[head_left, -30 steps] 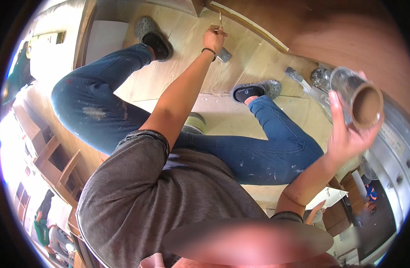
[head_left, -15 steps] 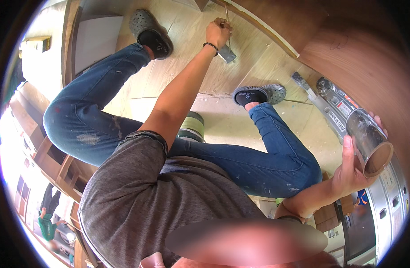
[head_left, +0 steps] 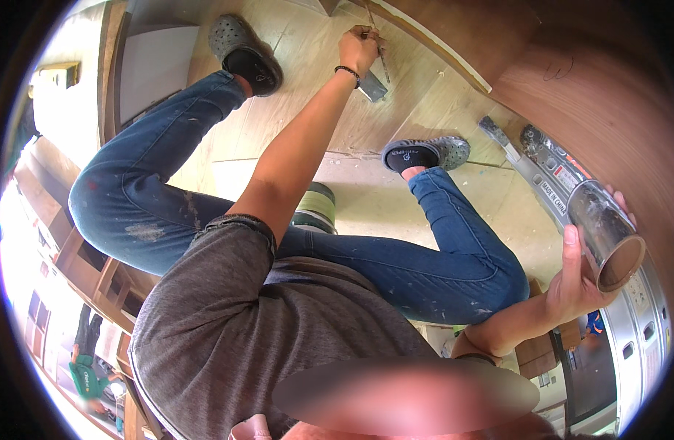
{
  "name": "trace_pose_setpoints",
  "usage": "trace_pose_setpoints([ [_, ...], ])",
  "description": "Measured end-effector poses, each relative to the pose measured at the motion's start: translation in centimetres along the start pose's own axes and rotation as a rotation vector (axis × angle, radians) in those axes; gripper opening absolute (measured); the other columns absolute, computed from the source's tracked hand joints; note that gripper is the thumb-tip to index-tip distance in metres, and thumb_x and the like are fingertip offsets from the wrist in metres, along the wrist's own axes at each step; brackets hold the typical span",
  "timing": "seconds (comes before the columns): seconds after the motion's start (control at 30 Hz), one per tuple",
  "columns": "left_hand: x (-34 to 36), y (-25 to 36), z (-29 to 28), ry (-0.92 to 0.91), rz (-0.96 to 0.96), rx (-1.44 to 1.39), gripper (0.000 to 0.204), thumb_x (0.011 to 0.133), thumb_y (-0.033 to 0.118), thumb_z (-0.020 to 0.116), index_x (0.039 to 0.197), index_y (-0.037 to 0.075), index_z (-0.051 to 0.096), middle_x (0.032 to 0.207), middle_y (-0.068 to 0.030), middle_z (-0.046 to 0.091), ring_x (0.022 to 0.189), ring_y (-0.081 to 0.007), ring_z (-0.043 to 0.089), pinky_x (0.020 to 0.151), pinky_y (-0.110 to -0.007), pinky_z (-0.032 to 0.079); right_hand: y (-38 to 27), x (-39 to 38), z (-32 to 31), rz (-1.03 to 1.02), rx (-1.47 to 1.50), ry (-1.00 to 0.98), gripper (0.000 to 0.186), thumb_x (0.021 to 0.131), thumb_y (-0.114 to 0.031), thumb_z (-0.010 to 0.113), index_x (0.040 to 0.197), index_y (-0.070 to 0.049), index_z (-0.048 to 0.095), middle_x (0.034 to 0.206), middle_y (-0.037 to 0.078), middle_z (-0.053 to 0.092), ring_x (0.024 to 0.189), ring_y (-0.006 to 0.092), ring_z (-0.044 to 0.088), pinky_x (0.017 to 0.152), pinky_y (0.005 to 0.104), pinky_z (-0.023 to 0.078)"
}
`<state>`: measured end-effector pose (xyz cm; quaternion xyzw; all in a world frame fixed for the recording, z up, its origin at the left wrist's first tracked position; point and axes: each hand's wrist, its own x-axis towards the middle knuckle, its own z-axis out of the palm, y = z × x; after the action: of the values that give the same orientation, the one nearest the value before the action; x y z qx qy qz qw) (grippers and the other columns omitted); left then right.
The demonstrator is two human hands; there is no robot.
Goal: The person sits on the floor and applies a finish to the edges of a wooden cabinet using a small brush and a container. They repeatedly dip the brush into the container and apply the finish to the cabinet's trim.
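Note:
My left hand (head_left: 359, 50), with a dark beaded band at the wrist, is closed around a thin brush-like stick (head_left: 385, 70). It is held close to the edge of a wooden panel (head_left: 454, 64); the stick's tip is too small to make out. Beside that hand, a flat grey rectangular piece (head_left: 373, 87) lies on the wood-look floor. At the right, my right hand (head_left: 572, 282) wraps around a clear cylindrical cup (head_left: 607, 227), thumb on one side and fingertips on the other. The round end facing me looks brown.
Close by the cup stands a silver metal ladder (head_left: 549, 187), with a flat brush (head_left: 496, 136) near it. Between my legs is a greenish round container (head_left: 316, 205). Brown panelling (head_left: 594, 103) rises at right. Far lower left, a person in green (head_left: 86, 378) is near wooden shelving.
My left hand has shifted slightly up and the stick has tilted, its lower end swinging right. The person in green has moved a little. My right hand keeps the cup in place.

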<state>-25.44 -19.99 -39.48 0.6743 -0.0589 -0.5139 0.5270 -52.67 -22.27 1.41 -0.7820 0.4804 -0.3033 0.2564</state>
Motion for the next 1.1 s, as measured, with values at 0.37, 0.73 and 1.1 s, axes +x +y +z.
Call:
trace_pose_setpoints([
  [0.37,-1.0,0.9,1.0,-0.049,-0.035,-0.081,0.028,0.106,0.010,0.055,0.122,-0.013,0.055,0.106,-0.0210,0.073,0.091,-0.0274,0.075,0.080,-0.038,0.064,0.5,-0.1,-0.4,-0.009,-0.039,-0.009,0.075,0.071,0.002,0.080,0.137,0.008,0.046,0.134,0.028,0.062,0.122,0.0416,0.063,0.108,0.0533,0.051],
  [0.73,0.2,1.8,2.2,-0.008,-0.040,-0.131,0.022,0.105,0.005,0.052,0.117,-0.013,0.055,0.103,-0.0219,0.072,0.091,-0.0304,0.075,0.082,-0.040,0.066,0.8,-0.1,-0.4,-0.005,-0.055,-0.024,0.075,0.071,-0.002,0.080,0.138,0.006,0.048,0.134,0.026,0.063,0.122,0.0407,0.064,0.108,0.0530,0.051],
  [1.1,1.1,1.3,1.8,0.018,-0.060,-0.146,0.019,0.103,0.003,0.054,0.114,-0.012,0.059,0.107,-0.0200,0.070,0.092,-0.0295,0.075,0.082,-0.041,0.067,0.5,0.0,0.0,0.023,-0.044,-0.003,0.074,0.070,-0.001,0.080,0.136,0.005,0.049,0.133,0.024,0.064,0.122,0.0382,0.064,0.109,0.0510,0.051],
])
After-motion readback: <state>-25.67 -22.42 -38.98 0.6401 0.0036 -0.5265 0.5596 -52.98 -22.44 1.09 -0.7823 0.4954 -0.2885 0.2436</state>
